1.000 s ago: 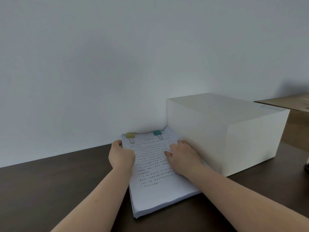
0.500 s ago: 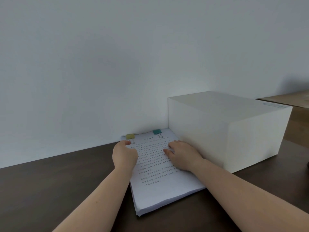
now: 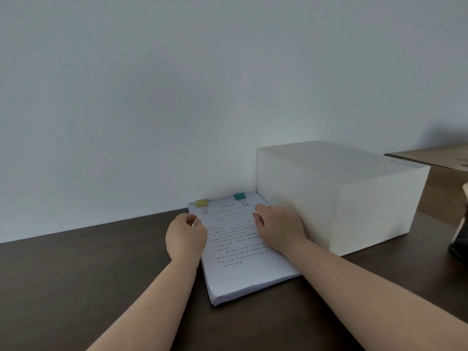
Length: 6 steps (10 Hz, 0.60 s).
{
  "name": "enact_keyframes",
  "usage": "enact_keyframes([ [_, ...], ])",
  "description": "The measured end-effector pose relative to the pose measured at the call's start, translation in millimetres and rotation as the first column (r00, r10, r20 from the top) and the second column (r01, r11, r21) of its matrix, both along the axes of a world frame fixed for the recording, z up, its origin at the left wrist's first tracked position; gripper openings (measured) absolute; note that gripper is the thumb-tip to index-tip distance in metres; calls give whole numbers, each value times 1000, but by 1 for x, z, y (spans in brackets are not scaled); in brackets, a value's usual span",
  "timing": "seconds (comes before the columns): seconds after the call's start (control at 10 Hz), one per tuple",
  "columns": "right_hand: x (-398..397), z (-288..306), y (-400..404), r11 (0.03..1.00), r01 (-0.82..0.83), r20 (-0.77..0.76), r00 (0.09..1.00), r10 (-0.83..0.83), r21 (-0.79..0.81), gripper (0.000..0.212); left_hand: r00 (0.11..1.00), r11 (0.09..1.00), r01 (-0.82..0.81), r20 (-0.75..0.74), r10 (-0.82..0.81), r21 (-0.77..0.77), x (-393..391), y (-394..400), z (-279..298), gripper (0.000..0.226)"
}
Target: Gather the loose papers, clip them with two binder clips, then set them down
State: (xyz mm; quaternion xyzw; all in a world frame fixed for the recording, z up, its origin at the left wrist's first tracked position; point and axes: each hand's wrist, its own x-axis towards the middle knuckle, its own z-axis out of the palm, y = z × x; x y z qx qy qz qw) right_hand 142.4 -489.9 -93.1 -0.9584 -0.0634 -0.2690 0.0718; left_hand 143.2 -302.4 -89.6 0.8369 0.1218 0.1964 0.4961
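A stack of printed papers [image 3: 235, 252] lies flat on the dark table [image 3: 76, 274], its far edge against the wall. Two binder clips sit on that far edge: a yellow clip [image 3: 201, 203] at the left and a teal clip [image 3: 240, 197] to its right. My left hand [image 3: 186, 236] is curled at the stack's left edge, thumb and forefinger pinched on the sheets. My right hand [image 3: 278, 229] rests palm down on the right side of the top page, fingers bent, gripping nothing.
A large white box [image 3: 342, 193] stands right of the stack, almost touching its right edge. A brown cardboard surface [image 3: 435, 153] lies behind the box. A dark object [image 3: 461, 239] shows at the far right edge. The wall rises just behind the clips.
The stack's near edge has drawn back from me toward the wall. My right hand has slid a little farther up the page. My left hand stays at the left edge.
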Motion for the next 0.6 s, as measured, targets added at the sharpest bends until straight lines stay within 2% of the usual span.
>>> enact_keyframes([
  [0.2, -12, 4, 3, 1000, -27, -20, 999, 27, -3, 29, 1000, 997, 15, -25, -14, 73, -23, 10, -3, 20],
  [0.3, -22, 9, 2, 996, -54, -68, 996, 59, 66, 31, 999, 997, 22, -31, -19, 75, -35, 13, -2, 17],
  [0.4, -35, 15, 0, 992, -80, -39, 996, 84, 102, 32, 998, 996, 35, -47, -31, 87, -47, 15, 0, 14],
  [0.5, -60, 29, 2, 976, -59, 13, 998, 58, 210, 29, 997, 995, 61, -55, -57, 81, -61, 18, 4, 12],
  [0.6, -101, 52, -4, 874, -137, 159, 985, 70, 467, 24, 995, 993, 90, -59, -86, 73, -76, 22, 5, 12],
])
